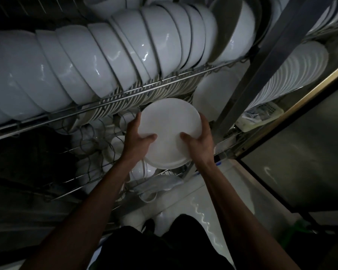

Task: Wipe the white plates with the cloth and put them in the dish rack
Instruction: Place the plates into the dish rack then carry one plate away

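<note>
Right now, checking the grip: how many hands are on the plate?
2: the left hand grips the white plate's left edge, the right hand its right edge.

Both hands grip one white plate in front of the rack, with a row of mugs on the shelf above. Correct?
Not quite: the head view shows bowls above, not mugs. Both the left hand and right hand grip the plate in front of the rack.

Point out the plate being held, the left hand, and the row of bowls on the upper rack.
plate (169,131): head view, bare centre.
left hand (137,139): head view, back of hand.
row of bowls (109,61): head view, one bowl's outer side.
</note>
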A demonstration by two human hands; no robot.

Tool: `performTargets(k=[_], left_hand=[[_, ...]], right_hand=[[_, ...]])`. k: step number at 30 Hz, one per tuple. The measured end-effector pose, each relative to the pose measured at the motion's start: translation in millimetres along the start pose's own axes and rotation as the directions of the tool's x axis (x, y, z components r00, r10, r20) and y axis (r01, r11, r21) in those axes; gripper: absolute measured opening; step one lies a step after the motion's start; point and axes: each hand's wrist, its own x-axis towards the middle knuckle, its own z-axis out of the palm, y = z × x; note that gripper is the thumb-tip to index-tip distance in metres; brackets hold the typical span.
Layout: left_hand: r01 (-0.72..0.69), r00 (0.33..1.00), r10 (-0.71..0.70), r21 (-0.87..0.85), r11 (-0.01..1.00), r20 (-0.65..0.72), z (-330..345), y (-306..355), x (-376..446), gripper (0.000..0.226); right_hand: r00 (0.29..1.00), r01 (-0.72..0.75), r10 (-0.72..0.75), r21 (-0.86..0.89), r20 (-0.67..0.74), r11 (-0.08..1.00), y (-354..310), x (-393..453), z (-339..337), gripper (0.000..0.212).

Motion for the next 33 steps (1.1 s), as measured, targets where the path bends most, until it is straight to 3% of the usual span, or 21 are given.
performTargets(k=[9, 16, 20, 25, 28, 33], left_hand=[[-0.042, 0.997, 0.035, -0.084, 0.996, -0.076, 20.7, 1.1, 13.1, 0.084], [-0.043, 0.987, 0.055, 0.085, 0.995, -0.152, 32.1, -4.3, 13.7, 0.076], [-0.079, 0.977, 0.134, 0.302, 0.950, -0.165, 43.4, 9.2, 4.5, 0.051], [-0.198, 0.939, 0.319, 0.553, 0.809, -0.131, 56.3, 27.2, -25.7, 0.049], [-0.305, 0.910, 0.408, 0.542, 0.783, -0.078, 62.1, 32.0, -32.3, 0.044], [-0.338, 0.922, 0.388, 0.466, 0.818, -0.012, 70.3, 38.0, -31.9, 0.050]], right_hand=[[0.988, 0.119, -0.130, 0.125, 0.088, 0.985, 0.1, 31.3, -9.2, 0.075], [0.987, 0.103, -0.133, 0.270, 0.093, 0.957, 2.3, 42.9, -5.6, 0.075], [0.983, 0.154, -0.174, 0.271, 0.053, 0.950, -2.8, 44.2, 1.1, 0.076], [0.956, 0.286, -0.293, 0.182, 0.016, 0.941, -11.1, 44.6, 8.8, 0.074], [0.937, 0.342, -0.348, 0.129, 0.024, 0.931, -15.8, 44.5, 11.1, 0.072], [0.915, 0.399, -0.403, 0.085, 0.038, 0.913, -18.7, 46.5, 8.8, 0.068]])
